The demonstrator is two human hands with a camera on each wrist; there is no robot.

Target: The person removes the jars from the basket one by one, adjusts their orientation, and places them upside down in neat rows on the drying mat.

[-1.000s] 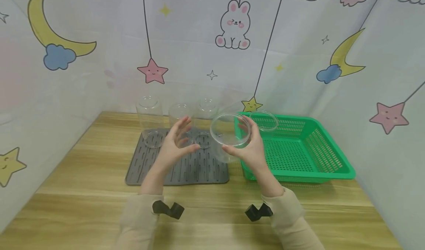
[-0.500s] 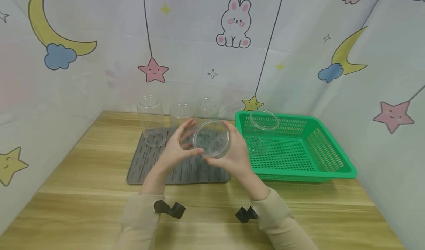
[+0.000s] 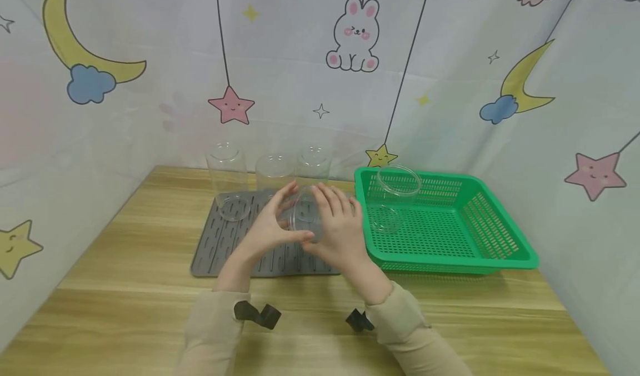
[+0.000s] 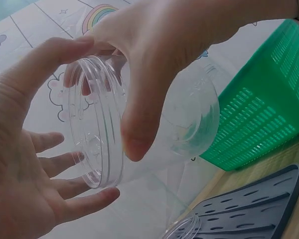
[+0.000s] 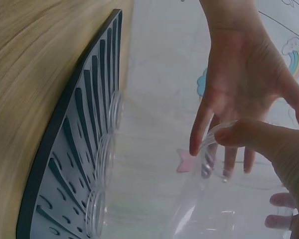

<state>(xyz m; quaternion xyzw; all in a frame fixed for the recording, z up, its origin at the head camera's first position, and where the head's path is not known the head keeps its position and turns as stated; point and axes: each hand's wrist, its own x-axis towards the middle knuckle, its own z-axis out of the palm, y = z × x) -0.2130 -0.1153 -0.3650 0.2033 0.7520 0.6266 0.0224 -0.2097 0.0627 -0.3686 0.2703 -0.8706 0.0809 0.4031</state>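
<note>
My right hand grips a clear plastic jar by its side near the ridged rim, thumb and fingers around the wall. The jar lies tilted sideways in the air above a grey drying mat, its mouth turned to the left. At that mouth is my left hand, fingers spread and thumb apart, close around the rim. In the left wrist view its fingertips appear to touch the rim without a firm hold. Behind the hands, several clear jars stand mouth-down on the mat.
A green plastic basket sits at the right on the wooden table. Inside it, at its left end, another clear jar stands mouth-up. A white curtain with cartoon prints hangs behind and at both sides.
The right hand has carried the jar left from beside the basket to the left hand and turned its mouth leftward. The left hand has stayed nearly in place.
</note>
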